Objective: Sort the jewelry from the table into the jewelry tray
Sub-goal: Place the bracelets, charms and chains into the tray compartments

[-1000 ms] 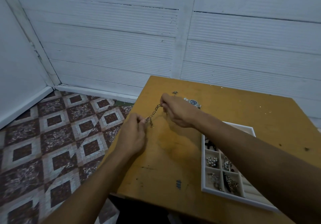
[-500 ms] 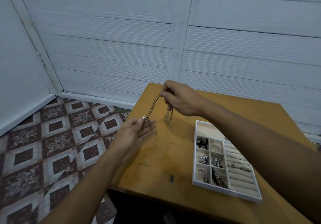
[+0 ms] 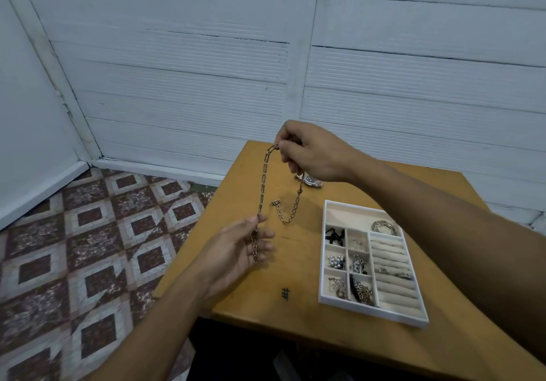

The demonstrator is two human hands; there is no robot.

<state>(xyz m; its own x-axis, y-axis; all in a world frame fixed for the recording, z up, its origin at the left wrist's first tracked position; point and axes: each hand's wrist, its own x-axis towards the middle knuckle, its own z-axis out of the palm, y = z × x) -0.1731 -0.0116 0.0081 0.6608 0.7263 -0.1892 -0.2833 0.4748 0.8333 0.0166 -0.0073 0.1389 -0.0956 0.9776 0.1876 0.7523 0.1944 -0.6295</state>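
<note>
Link chain [image 3: 263, 179]: gold-toned, long oval links; centre of frame, taut from the right hand's [image 3: 313, 153] pinch down to the left hand's [image 3: 236, 250] pinch, tail lying across that palm; other end hangs looped below the right hand.
Wristwatch [image 3: 310, 180]: metal, just behind the right hand, partly hidden.
Jewelry tray [image 3: 372, 311]: white, flat, lower right; small compartments hold jewelry, ring rolls on its right side.

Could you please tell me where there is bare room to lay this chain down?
For the chain, bare table lies between the left hand and the tray, around the hash mark. The tray's top compartment is free beside the bangles. Its small compartments are crowded.
</note>
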